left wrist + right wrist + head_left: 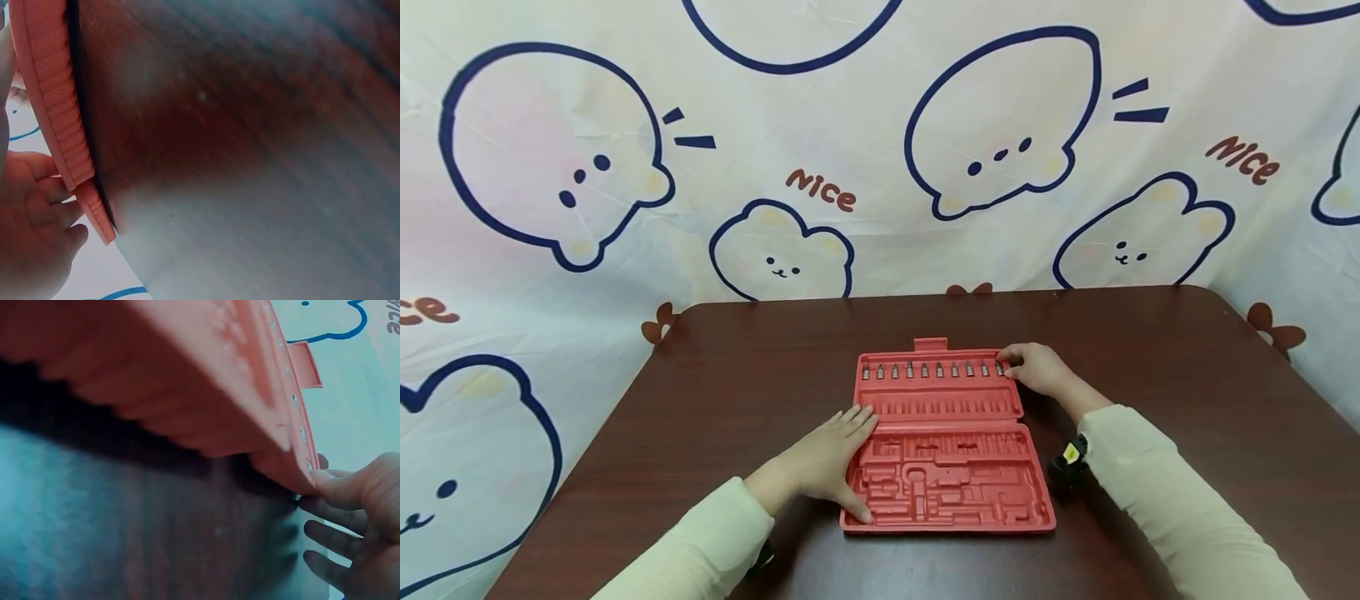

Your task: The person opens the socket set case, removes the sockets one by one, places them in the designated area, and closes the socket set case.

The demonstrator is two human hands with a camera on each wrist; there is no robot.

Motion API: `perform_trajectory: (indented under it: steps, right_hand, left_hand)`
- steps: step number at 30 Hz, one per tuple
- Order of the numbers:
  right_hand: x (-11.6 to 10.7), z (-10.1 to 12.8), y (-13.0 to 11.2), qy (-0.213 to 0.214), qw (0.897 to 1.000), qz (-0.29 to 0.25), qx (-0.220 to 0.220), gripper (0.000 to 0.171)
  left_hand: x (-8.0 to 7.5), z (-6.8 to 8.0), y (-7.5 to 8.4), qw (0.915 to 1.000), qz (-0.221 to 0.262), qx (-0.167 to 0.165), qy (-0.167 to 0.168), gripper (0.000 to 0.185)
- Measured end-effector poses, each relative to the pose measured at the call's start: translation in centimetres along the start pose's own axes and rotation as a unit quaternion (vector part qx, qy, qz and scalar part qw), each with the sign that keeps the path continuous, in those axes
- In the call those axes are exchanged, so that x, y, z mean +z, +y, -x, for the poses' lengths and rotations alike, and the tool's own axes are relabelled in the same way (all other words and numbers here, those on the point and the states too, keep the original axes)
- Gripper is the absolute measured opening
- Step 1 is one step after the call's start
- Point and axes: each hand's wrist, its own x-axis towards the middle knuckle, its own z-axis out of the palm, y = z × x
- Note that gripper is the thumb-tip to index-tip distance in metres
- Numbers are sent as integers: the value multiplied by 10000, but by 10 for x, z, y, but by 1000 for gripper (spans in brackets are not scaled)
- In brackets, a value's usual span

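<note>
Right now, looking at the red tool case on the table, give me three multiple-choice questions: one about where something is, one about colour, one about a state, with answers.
1. Where is the right hand?
A. at the far right corner of the tool case
B. on the bare table
C. lifted in the air

2. What colour is the tool case?
A. blue
B. red
C. black

3. How does the left hand lie?
A. clenched in a fist
B. flat, fingers straight, on the case's left edge
C. holding a loose tool

Answers: 1 A, its fingertips meet the end of the row of bits. 2 B, all views show red plastic. 3 B, the head view shows the fingers extended.
</note>
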Motion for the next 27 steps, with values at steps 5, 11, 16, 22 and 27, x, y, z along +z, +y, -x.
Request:
perform_trajectory:
  steps: [5,11,16,22,27]
  right_hand:
    - [-3,-4,-8,-264,9972,690,-136,33]
    - [-2,-5,-12,-338,9941,1002,-257,32]
    - [-4,-5,-11,-262,9982,511,-160,31]
    - [-4,-3,-11,58,9995,192,-229,30]
    - [-4,-1,-11,178,9988,-447,-60,25]
  left_hand:
    - [-2,0,2,10000,-55,-67,-23,120]
    - [-2,-2,2,9994,-334,-71,91,119]
    - [-1,-4,1,9991,-376,-24,207,120]
    - [2,-1,-1,9990,-339,58,286,120]
    - [3,1,-2,9989,-340,98,300,119]
